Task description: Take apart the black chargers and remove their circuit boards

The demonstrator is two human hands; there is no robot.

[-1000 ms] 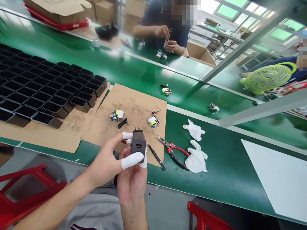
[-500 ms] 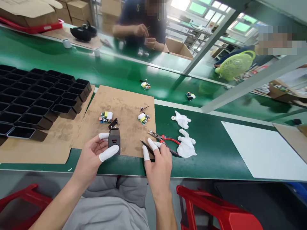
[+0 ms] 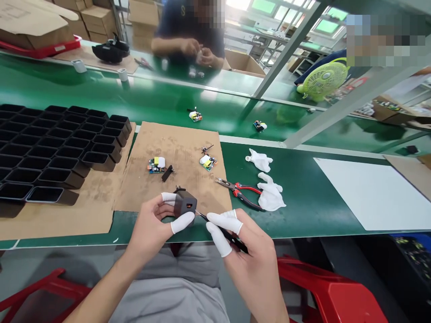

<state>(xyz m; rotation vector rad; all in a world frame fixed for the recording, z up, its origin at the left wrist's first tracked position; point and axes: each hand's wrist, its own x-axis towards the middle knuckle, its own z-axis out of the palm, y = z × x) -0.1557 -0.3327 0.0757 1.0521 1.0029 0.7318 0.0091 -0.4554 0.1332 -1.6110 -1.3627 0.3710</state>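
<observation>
My left hand (image 3: pixel 153 224), with white finger cots on thumb and forefinger, grips a small black charger housing (image 3: pixel 184 204) just above the front edge of the brown cardboard mat (image 3: pixel 175 148). My right hand (image 3: pixel 247 253), also in finger cots, pinches black tweezers (image 3: pixel 220 229). The tweezer tip touches the port face of the housing. Two small circuit boards (image 3: pixel 156 164) (image 3: pixel 207 162) and a black clip (image 3: pixel 167 172) lie on the mat behind.
Red-handled pliers (image 3: pixel 240 193) and white gloves (image 3: pixel 271 197) lie right of the mat. Black trays of empty housings (image 3: pixel 57 148) fill the left. A white sheet (image 3: pixel 370 193) lies at right. A green conveyor (image 3: pixel 134 98) carries more boards; a person works across it. Red stools stand below.
My right hand picked the tweezers up off the mat and brought their tip to the charger housing. My left hand tilted the housing toward it.
</observation>
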